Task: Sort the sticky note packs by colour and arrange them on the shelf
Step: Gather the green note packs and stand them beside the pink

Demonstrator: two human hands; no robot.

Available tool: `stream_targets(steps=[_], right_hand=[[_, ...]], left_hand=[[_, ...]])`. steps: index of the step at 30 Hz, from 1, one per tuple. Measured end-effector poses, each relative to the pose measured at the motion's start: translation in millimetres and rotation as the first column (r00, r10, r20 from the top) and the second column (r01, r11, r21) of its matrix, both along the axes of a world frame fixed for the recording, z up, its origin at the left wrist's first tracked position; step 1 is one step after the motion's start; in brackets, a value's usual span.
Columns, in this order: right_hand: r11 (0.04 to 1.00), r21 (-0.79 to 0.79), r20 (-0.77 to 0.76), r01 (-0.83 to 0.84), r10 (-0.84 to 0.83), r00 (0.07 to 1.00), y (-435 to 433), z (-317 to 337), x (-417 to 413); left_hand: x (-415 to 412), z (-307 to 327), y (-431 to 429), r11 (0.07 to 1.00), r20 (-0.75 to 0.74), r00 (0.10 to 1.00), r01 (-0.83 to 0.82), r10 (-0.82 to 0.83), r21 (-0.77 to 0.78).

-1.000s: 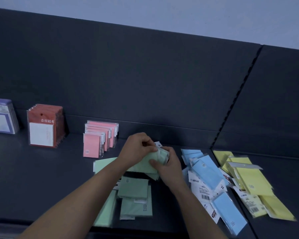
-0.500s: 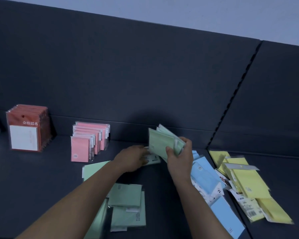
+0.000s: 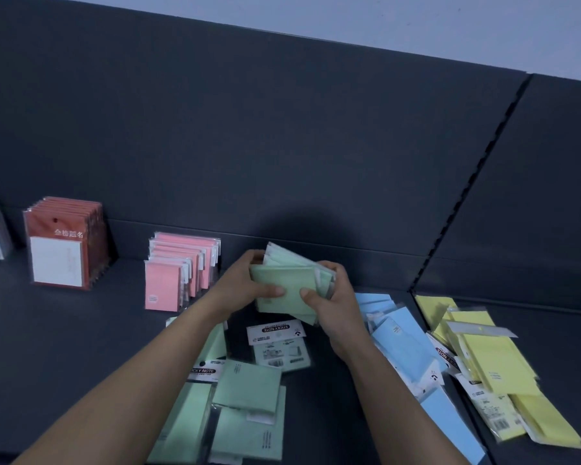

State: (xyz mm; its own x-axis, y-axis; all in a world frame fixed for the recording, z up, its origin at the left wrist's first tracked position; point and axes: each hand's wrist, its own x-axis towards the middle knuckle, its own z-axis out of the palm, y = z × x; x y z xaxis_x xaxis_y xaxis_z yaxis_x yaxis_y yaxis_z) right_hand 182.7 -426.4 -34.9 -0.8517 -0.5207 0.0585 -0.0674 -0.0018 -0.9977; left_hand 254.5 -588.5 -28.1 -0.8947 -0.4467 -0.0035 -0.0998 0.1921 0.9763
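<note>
Gripping green packs (image 3: 289, 276) | left hand (image 3: 242, 283) back beside right hand (image 3: 336, 297) (thumbs pinching front)

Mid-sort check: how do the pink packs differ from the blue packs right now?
The pink packs stand upright in a tidy front-to-back row; the blue packs lie flat in a loose, overlapping pile. The pink packs face forward, while white label cards show among the blue packs. The pink packs sit left of the held green packs, the blue packs to their right. Both rest on the dark shelf.
</note>
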Motion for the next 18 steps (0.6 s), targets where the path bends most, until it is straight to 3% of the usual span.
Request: stream_targets(steps=[4,9,12,18], right_hand=[[0.997,0.075,-0.021,-0.014,0.016,1.000,-7,0,-6],[0.960,0.276,0.038,-0.044,0.034,0.999,-15,-11,-2],[0.970,0.243,0.103,-0.018,-0.008,0.995,-21,-12,1],[0.980,0.196,0.087,0.030,-0.048,0.995,-33,-13,-4]], left_hand=[[1,-12,-5,0.997,-0.094,0.993,-0.069,0.066,-0.026],[3,-30,-5,0.999,0.038,0.999,-0.006,0.008,-0.052],[-3,-33,-5,0.996,0.091,0.996,0.003,0.005,-0.092],[-11,-35,-4,0.989,0.036,0.988,-0.149,0.149,-0.006]])
